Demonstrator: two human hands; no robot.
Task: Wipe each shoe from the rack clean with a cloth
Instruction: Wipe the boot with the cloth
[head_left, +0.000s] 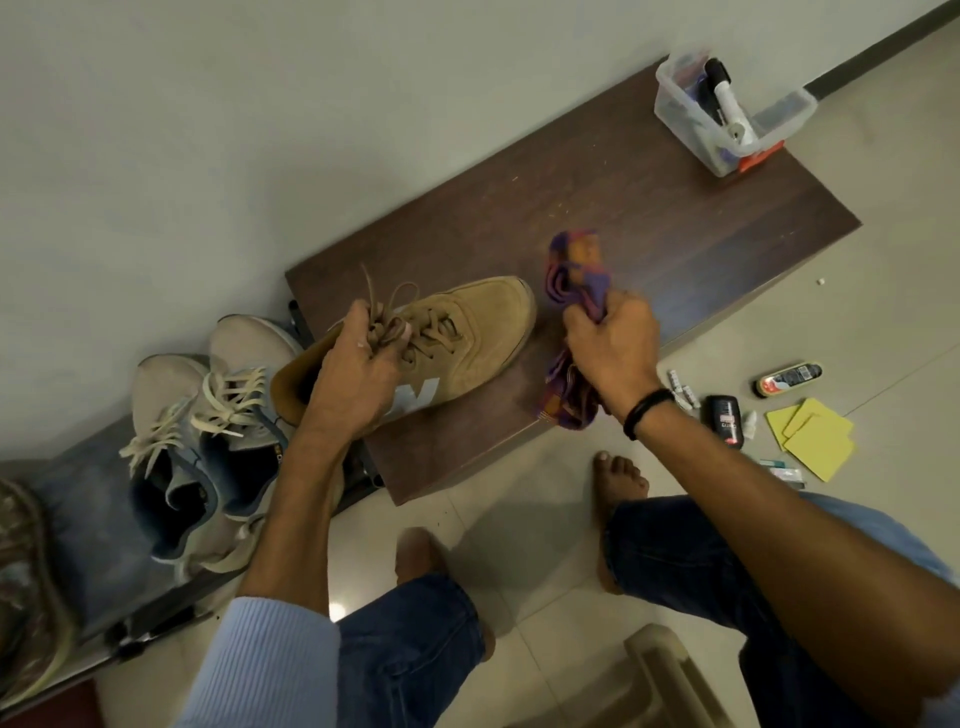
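Left hand gripping tan shoe, right hand clutching cloth

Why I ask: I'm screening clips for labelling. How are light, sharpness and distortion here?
Head view: dim, even indoor light, soft shadows; a small glare on the floor tile; wide-angle distortion skews the table; the tan shoe and cloth read clearly, while the shoe at the left edge is smeared.

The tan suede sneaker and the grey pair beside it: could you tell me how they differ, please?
The tan suede sneaker has tan laces; the grey pair has cream laces and blue lining. The left hand grips the tan suede sneaker by its laces over the wooden top; the grey pair sits untouched, lower down. Both are lace-up sneakers.
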